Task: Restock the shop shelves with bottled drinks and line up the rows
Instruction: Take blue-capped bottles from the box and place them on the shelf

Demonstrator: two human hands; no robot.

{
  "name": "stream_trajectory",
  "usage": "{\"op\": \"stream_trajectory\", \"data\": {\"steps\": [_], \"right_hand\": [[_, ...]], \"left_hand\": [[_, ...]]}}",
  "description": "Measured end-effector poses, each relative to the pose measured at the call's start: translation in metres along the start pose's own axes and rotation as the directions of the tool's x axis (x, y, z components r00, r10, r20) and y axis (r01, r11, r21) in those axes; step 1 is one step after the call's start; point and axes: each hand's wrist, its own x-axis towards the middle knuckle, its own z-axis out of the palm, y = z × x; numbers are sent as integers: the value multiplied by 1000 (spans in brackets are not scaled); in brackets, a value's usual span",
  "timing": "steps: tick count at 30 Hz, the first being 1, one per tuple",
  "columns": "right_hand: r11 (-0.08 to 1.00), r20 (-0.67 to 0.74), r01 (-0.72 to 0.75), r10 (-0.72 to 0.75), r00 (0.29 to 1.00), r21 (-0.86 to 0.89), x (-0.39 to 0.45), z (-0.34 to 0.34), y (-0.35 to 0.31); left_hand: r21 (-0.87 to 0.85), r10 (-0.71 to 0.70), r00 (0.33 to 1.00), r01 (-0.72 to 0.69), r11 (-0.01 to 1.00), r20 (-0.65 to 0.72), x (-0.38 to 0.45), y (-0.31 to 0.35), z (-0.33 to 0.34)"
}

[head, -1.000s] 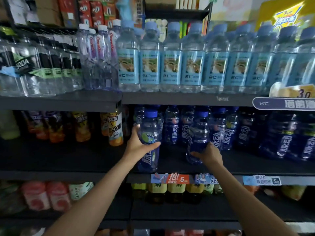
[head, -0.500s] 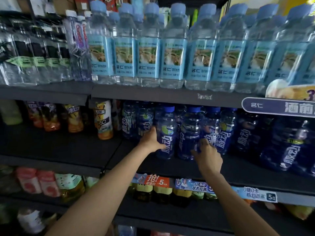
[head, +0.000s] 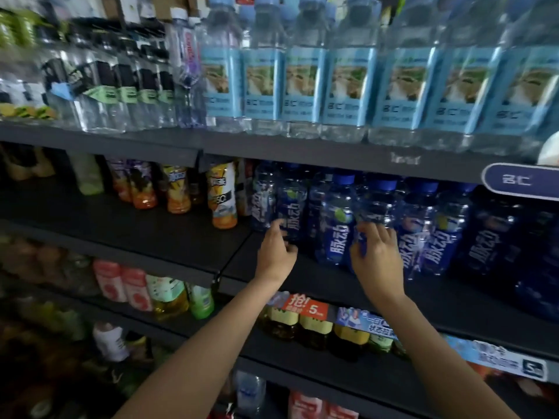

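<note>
1. On the middle shelf (head: 169,237), dark blue sports-drink bottles stand in a tight block, labels mostly facing out, so shoppers can read them and the rows look full.
2. Left hand (head: 276,255) reaches to the left end of the block with loosely curled fingers; its fingertips seem to touch a blue bottle (head: 292,207) set further back, and I cannot tell whether it truly grips it.
3. Right hand (head: 375,255) has spread fingers laid on the front of another blue bottle (head: 370,213), next to the front bottle (head: 335,225) between the hands; this looks like nudging it into line, not lifting.
4. Open shelf board lies between the block and the orange juice bottle (head: 222,198), giving room to slide leftwards.
5. Bare board also lies between the bottles and the front lip, so bottles can be drawn forward, though an over-pull could tip one off.
6. Overhead, the shelf carrying light-blue water bottles (head: 302,83) limits lifting room.
</note>
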Motion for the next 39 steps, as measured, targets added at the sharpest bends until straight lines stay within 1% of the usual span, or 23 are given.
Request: {"op": "stream_trajectory", "data": {"steps": [2, 5, 8, 10, 12, 13, 15, 16, 17, 18, 19, 20, 21, 22, 23, 24, 26, 28, 30, 33, 35, 37, 39], "right_hand": [[992, -44, 120, -118, 992, 39, 4, 16, -33], [964, -33, 240, -238, 971, 116, 4, 45, -94], [923, 8, 331, -339, 941, 195, -6, 81, -167], [890, 53, 377, -402, 914, 257, -23, 107, -218], [852, 114, 414, -468, 876, 320, -46, 133, -271], [832, 153, 428, -503, 851, 354, -59, 149, -298], [794, 260, 468, -582, 770, 388, -87, 181, -348], [775, 324, 496, -621, 714, 392, -102, 197, -371], [762, 417, 508, -647, 639, 402, -117, 214, -391], [754, 506, 503, -657, 559, 422, -131, 230, -410], [759, 606, 481, -646, 465, 439, -145, 245, -427], [767, 685, 469, -622, 378, 438, -158, 258, -443], [775, 746, 465, -593, 304, 427, -169, 270, -458], [776, 785, 476, -569, 245, 414, -179, 281, -474], [777, 818, 485, -543, 192, 402, -188, 292, -490], [776, 847, 491, -515, 133, 396, -195, 302, -506], [778, 886, 480, -463, 5, 404, -213, 327, -540], [791, 901, 450, -425, -83, 414, -234, 352, -571], [782, 894, 442, -427, -132, 439, -257, 381, -600], [776, 890, 435, -398, -223, 457, -290, 434, -638], [781, 885, 418, -385, -264, 464, -307, 479, -662], [800, 888, 391, -370, -275, 454, -322, 526, -686], [851, 909, 337, -333, -250, 404, -337, 571, -710]], "left_hand": [[-48, 11, 991, -17, 999, -136, -7, -17, -28], [-92, -17, 952, -11, 996, -305, -22, -56, -75], [-134, -88, 914, 37, 990, -395, -46, -109, -134], [-97, -195, 913, 171, 980, -357, -67, -156, -176], [-43, -396, 900, 395, 917, -182, -95, -210, -223], [-59, -506, 859, 503, 863, -81, -113, -238, -247], [-112, -649, 761, 643, 757, -16, -153, -292, -294], [-14, -635, 771, 636, 772, -46, -177, -320, -319], [-46, -690, 719, 689, 723, -87, -197, -346, -339], [-114, -757, 650, 748, 653, -73, -216, -369, -359], [-87, -798, 599, 793, 603, -66, -238, -388, -379], [-97, -859, 511, 853, 512, -43, -258, -399, -399], [-270, -930, 364, 891, 365, -53, -274, -415, -413], [-318, -943, 315, 888, 333, -109, -292, -430, -430], [-335, -942, 303, 881, 334, -143, -307, -444, -447], [-314, -932, 316, 879, 358, -176, -318, -458, -461], [-267, -926, 298, 896, 355, -230, -331, -480, -487], [-318, -926, 298, 876, 363, -233, -340, -506, -509], [-351, -934, 266, 873, 339, -240, -349, -530, -526], [-336, -924, 297, 868, 366, -239, -355, -567, -553], [-382, -921, 299, 843, 378, -250, -352, -603, -576], [-392, -939, 255, 859, 329, -231, -343, -644, -605], [-392, -953, 190, 879, 273, -237, -329, -690, -631]]}}
